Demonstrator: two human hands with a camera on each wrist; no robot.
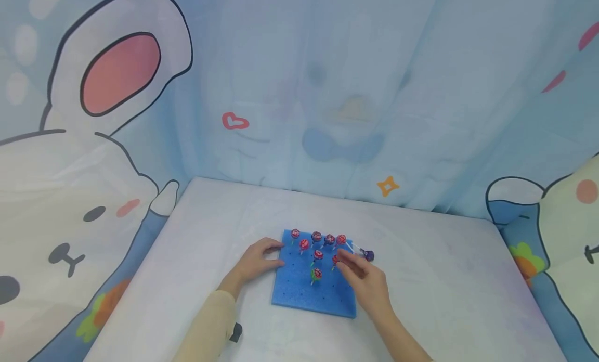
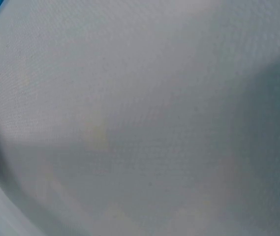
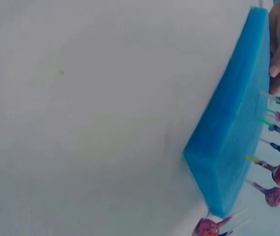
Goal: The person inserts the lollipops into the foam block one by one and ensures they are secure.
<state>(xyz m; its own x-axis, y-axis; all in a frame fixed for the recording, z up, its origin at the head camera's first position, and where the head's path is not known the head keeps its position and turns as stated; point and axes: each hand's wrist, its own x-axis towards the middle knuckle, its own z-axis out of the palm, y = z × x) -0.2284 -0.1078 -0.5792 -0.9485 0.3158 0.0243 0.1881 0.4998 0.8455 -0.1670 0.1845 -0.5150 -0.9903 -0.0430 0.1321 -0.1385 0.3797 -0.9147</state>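
A blue foam board (image 1: 299, 294) with small holes lies on the table, several wrapped lollipops standing in it. At its left edge is my left hand (image 1: 255, 260), thumb and fingers spread with the tips at the foam's side. My right hand (image 1: 367, 286) reaches over the right side of the board. Its thumb and index finger pinch a red lollipop (image 1: 335, 259) by the head; the stick shows below. Just in front of it stand a red-and-purple lollipop (image 1: 318, 254) and a green-and-red lollipop (image 1: 316, 274). The left wrist view shows mostly table cloth.
Beyond the board's far right corner lie loose lollipops, one of them dark purple (image 1: 368, 255); a pink-red lollipop (image 3: 206, 227) shows there too in the right wrist view. A pale cloth (image 1: 458, 299) covers the table. Behind it hangs a printed curtain (image 1: 290, 55).
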